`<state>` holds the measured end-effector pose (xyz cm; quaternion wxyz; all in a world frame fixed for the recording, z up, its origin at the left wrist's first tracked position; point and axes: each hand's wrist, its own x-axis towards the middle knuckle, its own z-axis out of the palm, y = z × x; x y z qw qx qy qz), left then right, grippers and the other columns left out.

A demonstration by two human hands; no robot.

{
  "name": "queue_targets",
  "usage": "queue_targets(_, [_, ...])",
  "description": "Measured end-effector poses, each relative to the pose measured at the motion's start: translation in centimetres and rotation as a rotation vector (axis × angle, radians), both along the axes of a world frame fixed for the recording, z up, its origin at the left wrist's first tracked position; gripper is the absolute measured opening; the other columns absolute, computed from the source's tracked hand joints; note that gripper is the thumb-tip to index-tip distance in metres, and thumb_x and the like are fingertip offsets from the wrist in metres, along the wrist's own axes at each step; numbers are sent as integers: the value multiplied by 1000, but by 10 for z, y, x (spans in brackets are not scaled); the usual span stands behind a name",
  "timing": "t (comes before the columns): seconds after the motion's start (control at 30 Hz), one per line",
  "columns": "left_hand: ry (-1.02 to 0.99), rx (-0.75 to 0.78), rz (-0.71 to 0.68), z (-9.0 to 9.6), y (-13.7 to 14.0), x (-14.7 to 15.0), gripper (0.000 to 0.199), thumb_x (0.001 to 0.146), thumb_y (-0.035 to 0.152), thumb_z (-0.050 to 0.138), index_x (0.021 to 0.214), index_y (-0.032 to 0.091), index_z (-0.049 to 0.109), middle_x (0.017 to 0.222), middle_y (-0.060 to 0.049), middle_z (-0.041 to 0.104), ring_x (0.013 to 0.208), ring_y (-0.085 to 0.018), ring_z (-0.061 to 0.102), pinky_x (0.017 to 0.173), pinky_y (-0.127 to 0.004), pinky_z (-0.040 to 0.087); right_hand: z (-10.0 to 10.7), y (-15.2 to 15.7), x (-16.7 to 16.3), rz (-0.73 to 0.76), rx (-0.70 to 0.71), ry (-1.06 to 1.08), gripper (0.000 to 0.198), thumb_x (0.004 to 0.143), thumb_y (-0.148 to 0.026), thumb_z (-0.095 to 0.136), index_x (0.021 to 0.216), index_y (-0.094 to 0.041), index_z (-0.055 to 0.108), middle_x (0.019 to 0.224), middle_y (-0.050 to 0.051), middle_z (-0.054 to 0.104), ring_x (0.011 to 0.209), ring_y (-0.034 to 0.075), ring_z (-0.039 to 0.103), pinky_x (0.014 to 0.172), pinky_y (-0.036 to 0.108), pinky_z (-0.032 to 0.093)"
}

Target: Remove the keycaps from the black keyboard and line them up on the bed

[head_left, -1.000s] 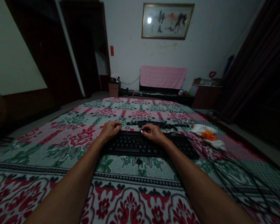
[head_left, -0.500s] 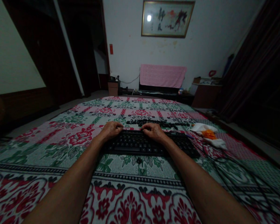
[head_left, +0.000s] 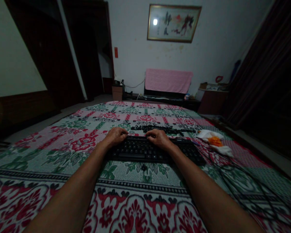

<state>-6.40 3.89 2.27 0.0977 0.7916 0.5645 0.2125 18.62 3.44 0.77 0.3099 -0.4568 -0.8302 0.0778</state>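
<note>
A black keyboard (head_left: 135, 155) lies flat on the patterned bedspread, and some of its surface is hidden beneath my right wrist. At its far left corner is my left hand (head_left: 115, 136), thumb and fingers drawn together in a pinch. My right hand (head_left: 158, 138) reaches over the middle of the far edge, its fingers also curled and pinched. Whatever either pinch holds is too small and dark to make out. Loose black keycaps (head_left: 165, 130) lie in a long cluster just beyond the keyboard. One small dark piece (head_left: 144, 167) rests on the near side.
To the right sit a white cloth or tissue (head_left: 224, 150) with an orange item (head_left: 215, 141) on it. Black cable loops (head_left: 252, 181) spread over the bedspread (head_left: 135, 210) at the right. Farther off, a pink towel (head_left: 168, 80) drapes something by the wall.
The view has shifted slightly. My right hand has moved a touch left along the keyboard's far edge; my left hand stays about where it was.
</note>
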Motion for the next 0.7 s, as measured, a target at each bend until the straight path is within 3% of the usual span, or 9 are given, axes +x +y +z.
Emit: queue_targets(0.7, [46,-3,-79,7,-1,3,31,73,32,48,92,19,70,87,-6,70,84,-21,62,69,-26,42,1,1,-1,22,-2,-51,26,76,-15,51,96,-18,67,97,6,68,92,19,61,83,30,45])
